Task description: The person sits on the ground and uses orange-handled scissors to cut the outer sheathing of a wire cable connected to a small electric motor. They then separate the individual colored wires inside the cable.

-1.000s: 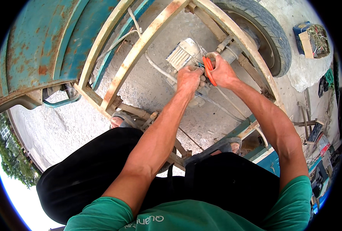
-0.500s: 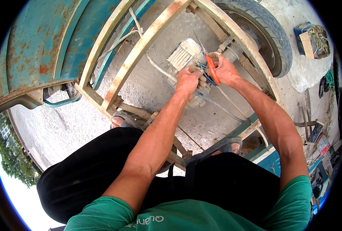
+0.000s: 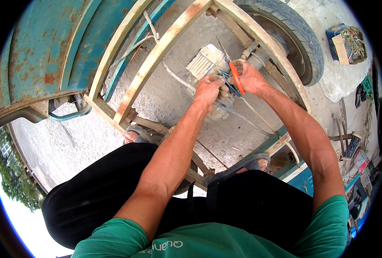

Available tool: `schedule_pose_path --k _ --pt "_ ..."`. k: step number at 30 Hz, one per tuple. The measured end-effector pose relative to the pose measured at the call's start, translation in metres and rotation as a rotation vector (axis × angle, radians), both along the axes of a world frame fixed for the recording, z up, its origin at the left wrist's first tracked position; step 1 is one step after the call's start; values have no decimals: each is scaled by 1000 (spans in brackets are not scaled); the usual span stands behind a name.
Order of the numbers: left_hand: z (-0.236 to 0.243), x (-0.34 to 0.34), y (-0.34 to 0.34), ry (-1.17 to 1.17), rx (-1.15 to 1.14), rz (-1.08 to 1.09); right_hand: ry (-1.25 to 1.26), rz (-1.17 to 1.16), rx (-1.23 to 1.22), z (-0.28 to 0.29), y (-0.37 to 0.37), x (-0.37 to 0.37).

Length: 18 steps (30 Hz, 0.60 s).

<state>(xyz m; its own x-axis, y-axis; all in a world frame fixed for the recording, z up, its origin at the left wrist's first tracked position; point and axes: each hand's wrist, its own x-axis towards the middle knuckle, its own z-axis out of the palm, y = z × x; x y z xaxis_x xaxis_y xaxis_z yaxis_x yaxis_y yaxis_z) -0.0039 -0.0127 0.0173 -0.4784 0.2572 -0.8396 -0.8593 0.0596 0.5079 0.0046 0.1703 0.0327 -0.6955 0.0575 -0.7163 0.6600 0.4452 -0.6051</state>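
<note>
My left hand (image 3: 209, 89) pinches small wires (image 3: 227, 81) beside a dusty, finned, cream-coloured motor (image 3: 204, 60). My right hand (image 3: 250, 80) grips orange-handled pliers (image 3: 237, 77) just right of those wires, with the fingers partly hidden. Corrugated grey conduit (image 3: 234, 112) runs from under the left hand toward the lower right. A pale cable (image 3: 178, 77) reaches the motor from the upper left.
A cream-painted metal frame (image 3: 165, 43) surrounds the motor. A rusty teal body panel (image 3: 36, 51) stands at left, a tyre (image 3: 307, 43) at upper right. A crate of tangled wire (image 3: 354, 47) sits far right. My sandalled feet (image 3: 262, 162) rest beside frame bars.
My left hand has shifted slightly left, still at the wires. The pliers in my right hand have tilted and shifted slightly, most of it between the two earlier frames.
</note>
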Motion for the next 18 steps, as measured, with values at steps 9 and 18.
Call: schedule_pose_path --k 9,18 --pt "0 0 0 -2 14 -26 94 31 26 -12 1 5" --pt "12 -3 1 114 -65 -161 217 113 246 -12 -9 12"
